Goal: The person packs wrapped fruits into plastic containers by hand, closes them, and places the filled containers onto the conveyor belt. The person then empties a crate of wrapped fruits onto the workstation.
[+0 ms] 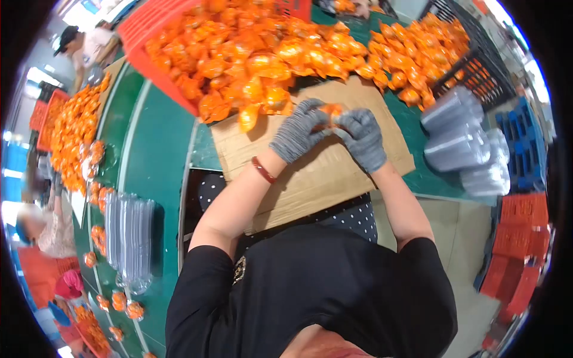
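Observation:
Both my hands wear grey knitted gloves and meet above a flat piece of brown cardboard [310, 179]. Between them is a small orange-wrapped item [332, 112]. My left hand [298, 131] has its fingers closed on the item's left side. My right hand [361, 138] pinches it from the right, thumb and fingertips together. Just beyond the hands lies a big heap of shiny orange-wrapped pieces [262, 59], spilling from a tipped red crate [158, 71] onto the cardboard's far edge.
Clear plastic containers [456, 143] are stacked at the right, below a black crate [477, 74] with more orange pieces. On the left, a green conveyor [161, 125] carries stacked clear trays [128, 235]. Co-workers [89, 48] are at the far left. Red crates [513, 250] stand at the right.

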Tool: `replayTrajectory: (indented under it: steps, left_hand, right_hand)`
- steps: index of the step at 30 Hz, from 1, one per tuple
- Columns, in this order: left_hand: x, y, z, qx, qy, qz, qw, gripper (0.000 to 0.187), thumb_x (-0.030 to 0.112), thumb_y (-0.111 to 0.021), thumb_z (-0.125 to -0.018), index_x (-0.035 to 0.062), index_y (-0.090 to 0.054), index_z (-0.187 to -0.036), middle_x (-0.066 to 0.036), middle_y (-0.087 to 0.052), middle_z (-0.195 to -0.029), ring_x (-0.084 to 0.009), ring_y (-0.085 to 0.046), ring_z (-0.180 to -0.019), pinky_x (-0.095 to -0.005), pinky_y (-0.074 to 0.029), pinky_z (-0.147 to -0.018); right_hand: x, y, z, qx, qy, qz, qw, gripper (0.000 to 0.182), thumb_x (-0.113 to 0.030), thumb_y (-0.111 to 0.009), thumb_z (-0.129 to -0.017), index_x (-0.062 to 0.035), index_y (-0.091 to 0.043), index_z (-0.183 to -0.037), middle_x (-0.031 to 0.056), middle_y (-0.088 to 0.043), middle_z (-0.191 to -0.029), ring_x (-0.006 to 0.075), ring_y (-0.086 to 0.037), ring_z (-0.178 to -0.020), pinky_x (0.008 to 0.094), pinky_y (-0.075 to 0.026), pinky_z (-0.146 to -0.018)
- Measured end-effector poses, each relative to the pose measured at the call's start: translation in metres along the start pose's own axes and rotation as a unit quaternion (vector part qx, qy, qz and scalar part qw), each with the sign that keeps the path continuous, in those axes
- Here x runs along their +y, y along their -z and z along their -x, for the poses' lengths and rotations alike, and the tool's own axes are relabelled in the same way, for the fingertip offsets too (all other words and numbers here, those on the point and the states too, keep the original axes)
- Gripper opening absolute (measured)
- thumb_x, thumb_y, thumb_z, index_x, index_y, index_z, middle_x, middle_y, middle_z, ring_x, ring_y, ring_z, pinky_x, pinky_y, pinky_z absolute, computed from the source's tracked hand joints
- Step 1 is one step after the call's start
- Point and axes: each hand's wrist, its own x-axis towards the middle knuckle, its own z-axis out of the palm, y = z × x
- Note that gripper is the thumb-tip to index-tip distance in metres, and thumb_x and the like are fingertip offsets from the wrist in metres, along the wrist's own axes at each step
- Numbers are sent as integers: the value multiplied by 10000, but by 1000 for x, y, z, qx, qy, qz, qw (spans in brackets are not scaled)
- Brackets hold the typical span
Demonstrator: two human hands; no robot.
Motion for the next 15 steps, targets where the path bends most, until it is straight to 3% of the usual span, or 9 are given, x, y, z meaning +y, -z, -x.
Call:
replayTrajectory:
  steps: [2,5,6,9,10,12,13,15]
  left_hand:
    - [3,1,2,12,-8,-27,1000,303,240,-790,-856,101,-673,-1099,-212,-566,-1322,-396,-559,-1219,-445,-498,-1011]
    - [3,5,5,17,-3,-22,1000,310,231,-787,-848,56,-687,-1083,-258,-574,-1318,-420,-633,-1100,-425,-544,-935]
    - [13,13,9,38,-23,-41,998,307,124,-775,-832,87,-673,-1120,-203,-581,-1273,-389,-641,-1063,-427,-554,-900]
    - [27,40,30,-13,43,1,999,272,131,-761,-845,94,-665,-1097,-189,-585,-1262,-372,-651,-1042,-424,-554,-880]
    - [33,54,41,11,15,-49,999,253,160,-765,-852,77,-663,-1068,-189,-584,-1245,-346,-651,-1025,-419,-554,-859]
    - [25,77,70,68,7,19,997,257,175,-750,-877,51,-645,-1076,-187,-575,-1255,-312,-647,-1026,-412,-546,-861]
    - [2,106,94,162,154,109,969,242,172,-730,-900,45,-629,-1080,-183,-598,-1211,-296,-654,-973,-396,-552,-834]
    - [-26,152,124,319,231,30,919,192,176,-678,-949,55,-613,-1084,-151,-643,-1096,-254,-663,-852,-351,-565,-758]
  right_hand:
    - [0,-4,-3,19,33,46,998,312,-192,-801,-770,-113,-666,-1040,96,-626,-977,319,-588,-992,457,-470,-907]
    - [-9,-2,-13,-59,42,89,993,283,-186,-766,-792,-105,-641,-1032,95,-613,-953,324,-578,-958,467,-452,-899]
    - [-12,-1,-16,-70,54,80,993,276,-187,-763,-791,-103,-637,-1023,95,-608,-956,324,-574,-947,466,-449,-892]
    - [-39,6,-23,-107,64,48,991,287,-173,-770,-791,-103,-644,-1039,101,-613,-997,324,-577,-962,462,-460,-893]
    - [-49,9,-27,-80,72,28,994,302,-159,-776,-791,-103,-648,-1060,103,-624,-1008,320,-583,-988,458,-470,-900]
    - [-66,12,-29,-22,89,-19,996,337,-131,-788,-792,-103,-657,-1101,108,-645,-1029,313,-597,-1041,449,-489,-915]
    - [-68,11,-32,0,79,-40,996,361,-110,-793,-790,-99,-658,-1125,106,-651,-1065,310,-597,-1080,441,-500,-924]
    - [-51,26,-16,0,33,-48,998,386,-83,-798,-787,-90,-656,-1146,99,-651,-1120,307,-601,-1115,431,-513,-935]
